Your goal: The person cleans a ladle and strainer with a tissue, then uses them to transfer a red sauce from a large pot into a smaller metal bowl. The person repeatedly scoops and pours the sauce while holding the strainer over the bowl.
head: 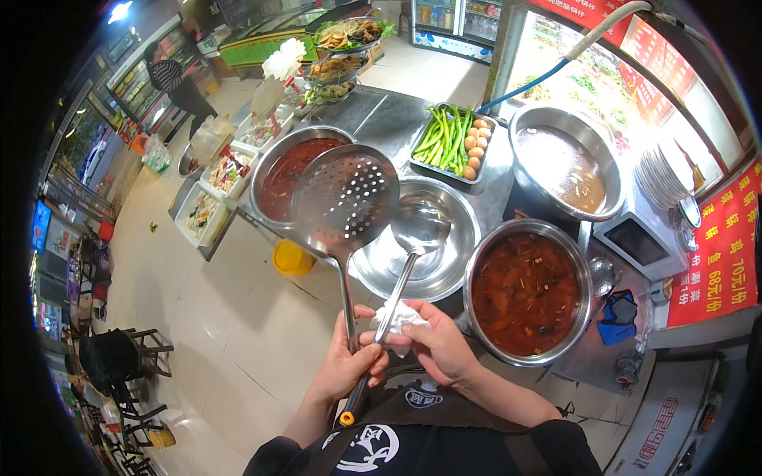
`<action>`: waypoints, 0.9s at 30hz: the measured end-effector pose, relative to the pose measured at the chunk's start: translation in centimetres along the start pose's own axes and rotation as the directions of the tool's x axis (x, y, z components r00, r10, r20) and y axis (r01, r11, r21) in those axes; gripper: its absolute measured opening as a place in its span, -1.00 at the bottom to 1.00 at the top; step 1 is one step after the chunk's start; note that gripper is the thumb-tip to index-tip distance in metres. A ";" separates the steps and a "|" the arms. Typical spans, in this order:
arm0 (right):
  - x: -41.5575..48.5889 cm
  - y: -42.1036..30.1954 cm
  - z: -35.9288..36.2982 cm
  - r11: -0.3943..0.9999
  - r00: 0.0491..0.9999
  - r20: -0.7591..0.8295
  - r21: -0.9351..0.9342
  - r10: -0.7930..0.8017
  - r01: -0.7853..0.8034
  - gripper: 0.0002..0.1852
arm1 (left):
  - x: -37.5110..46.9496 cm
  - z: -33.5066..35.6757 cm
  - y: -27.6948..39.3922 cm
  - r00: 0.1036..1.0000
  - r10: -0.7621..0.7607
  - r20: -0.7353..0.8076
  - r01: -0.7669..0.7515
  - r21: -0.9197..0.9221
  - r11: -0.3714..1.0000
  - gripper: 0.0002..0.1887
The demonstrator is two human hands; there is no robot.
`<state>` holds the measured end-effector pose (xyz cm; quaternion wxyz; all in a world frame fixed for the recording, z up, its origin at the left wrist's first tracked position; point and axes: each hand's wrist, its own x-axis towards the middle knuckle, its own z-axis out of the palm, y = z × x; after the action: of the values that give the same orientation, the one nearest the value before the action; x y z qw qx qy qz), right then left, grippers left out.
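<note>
My left hand (351, 360) grips the handles of a perforated steel skimmer (348, 196) and a steel ladle (419, 223) together. A crumpled white tissue (405, 320) is pinched in my right hand (440, 345) against the ladle's handle. Both utensil heads point away from me. Below the ladle is a wide steel basin (449, 268), with bare shiny metal showing inside. The skimmer overlaps a pot of red broth (283, 181) at the left. Nearer my right hand stands another steel pot (527, 291) of red-brown broth with bits floating in it.
A tray (451, 141) holds green peppers and eggs. Behind the right pot sits a large pot of cloudy broth (559, 172). Stacked plates (664, 175) rest on a white appliance (643, 244). White food tubs (202, 214) line the counter's left end. A person (175, 83) stands far left.
</note>
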<state>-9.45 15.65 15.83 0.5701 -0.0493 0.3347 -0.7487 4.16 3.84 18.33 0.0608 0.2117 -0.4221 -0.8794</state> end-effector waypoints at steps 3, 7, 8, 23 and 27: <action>-0.4 -0.1 -0.7 0.994 1.000 -0.007 -0.102 0.025 -0.025 -0.66 | 0.1 0.2 -0.1 1.000 -0.021 0.011 0.021 0.033 0.999 -0.52; -0.9 -0.6 -2.7 0.941 0.992 -0.121 -0.339 -0.029 -0.014 -0.67 | 0.7 1.0 -0.6 0.999 -0.020 0.036 0.018 0.076 0.997 -0.48; -1.1 -0.8 -3.3 0.917 0.981 -0.187 -0.398 -0.049 -0.030 -0.66 | 0.8 1.2 -0.7 0.999 -0.022 0.044 0.018 0.076 0.997 -0.48; -15.7 -6.4 -28.7 0.491 -0.192 -0.470 -0.867 -0.862 -0.082 -0.63 | 2.5 4.1 -1.6 0.998 -0.058 -0.011 0.059 0.133 0.989 -0.53; -20.7 -6.3 -37.8 0.608 -0.375 -0.487 -0.707 -0.789 -0.361 -0.50 | 3.7 4.7 -2.2 0.997 -0.062 0.048 0.052 0.199 0.979 -0.55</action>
<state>-24.68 51.57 -3.43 -0.2292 0.2789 0.8523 -0.3786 -1.01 7.54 17.98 0.0030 0.2050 -0.5026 -0.8398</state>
